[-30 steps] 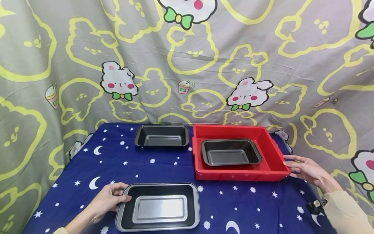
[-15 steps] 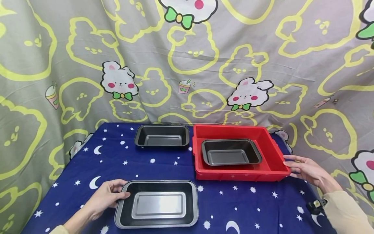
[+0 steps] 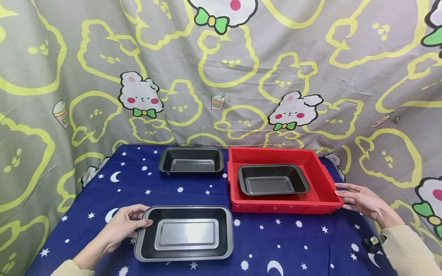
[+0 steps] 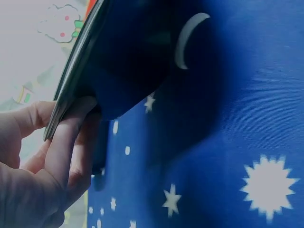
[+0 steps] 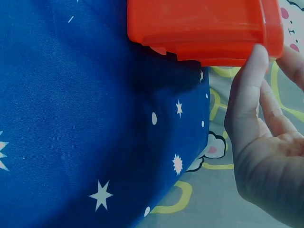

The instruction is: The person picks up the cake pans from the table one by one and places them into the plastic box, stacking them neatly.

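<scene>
My left hand (image 3: 122, 228) pinches the left rim of a dark metal loaf pan (image 3: 186, 234) at the front of the table, thumb over the rim and fingers beneath. In the left wrist view the pan (image 4: 128, 52) is raised above the cloth, with its shadow falling below. On the right, my right hand (image 3: 364, 201) grips the right-hand edge of a red plastic tray (image 3: 276, 207) with its fingertips. A second loaf pan (image 3: 272, 186) lies inside that tray. The right wrist view shows one finger (image 5: 251, 78) against the tray's outer wall.
A third dark loaf pan (image 3: 191, 163) stands at the back of the table, just left of the red tray. Blue cloth (image 3: 293, 245) with stars and moons covers the table. Behind it hangs a grey curtain (image 3: 238, 111) with yellow outlines.
My left hand has carried the front loaf pan a little away from me and slightly left. The right hand, the red tray and the other two pans have stayed put.
</scene>
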A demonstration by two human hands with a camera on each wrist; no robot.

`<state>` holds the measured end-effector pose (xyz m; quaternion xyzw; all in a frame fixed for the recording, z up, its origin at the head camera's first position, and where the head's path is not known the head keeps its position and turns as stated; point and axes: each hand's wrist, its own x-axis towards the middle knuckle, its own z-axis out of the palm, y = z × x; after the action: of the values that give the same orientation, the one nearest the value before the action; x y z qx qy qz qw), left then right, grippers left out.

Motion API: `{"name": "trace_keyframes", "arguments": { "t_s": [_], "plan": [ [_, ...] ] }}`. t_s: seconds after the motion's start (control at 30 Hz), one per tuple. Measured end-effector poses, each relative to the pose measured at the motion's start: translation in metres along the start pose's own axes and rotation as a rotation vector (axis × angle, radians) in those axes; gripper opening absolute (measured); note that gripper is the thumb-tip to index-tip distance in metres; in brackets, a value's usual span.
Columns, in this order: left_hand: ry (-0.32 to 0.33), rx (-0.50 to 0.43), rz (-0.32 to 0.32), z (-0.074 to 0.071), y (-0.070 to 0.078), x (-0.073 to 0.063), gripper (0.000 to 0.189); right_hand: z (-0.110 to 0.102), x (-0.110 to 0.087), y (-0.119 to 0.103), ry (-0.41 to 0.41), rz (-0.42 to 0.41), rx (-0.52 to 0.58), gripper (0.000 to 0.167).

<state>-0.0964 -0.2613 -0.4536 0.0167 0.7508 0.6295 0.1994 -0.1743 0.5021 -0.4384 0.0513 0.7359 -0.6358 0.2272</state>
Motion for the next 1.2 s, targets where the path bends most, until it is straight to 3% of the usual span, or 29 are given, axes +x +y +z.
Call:
{"name": "trace_keyframes", "arguments": {
  "t_s": [0.37,0.57,1.2],
  "plan": [
    [0.024,-0.032,0.043,-0.003,0.027,0.004,0.025,0.002,0.000,0.000,0.039,0.007,-0.046,0.034],
    [0.031,-0.040,0.073,-0.005,0.040,0.007,0.020,0.001,0.001,0.000,0.030,0.022,-0.016,0.034],
    [0.095,0.007,0.093,0.007,0.073,0.034,0.037,0.002,0.001,-0.001,0.047,0.037,-0.033,0.031]
  ]
}}
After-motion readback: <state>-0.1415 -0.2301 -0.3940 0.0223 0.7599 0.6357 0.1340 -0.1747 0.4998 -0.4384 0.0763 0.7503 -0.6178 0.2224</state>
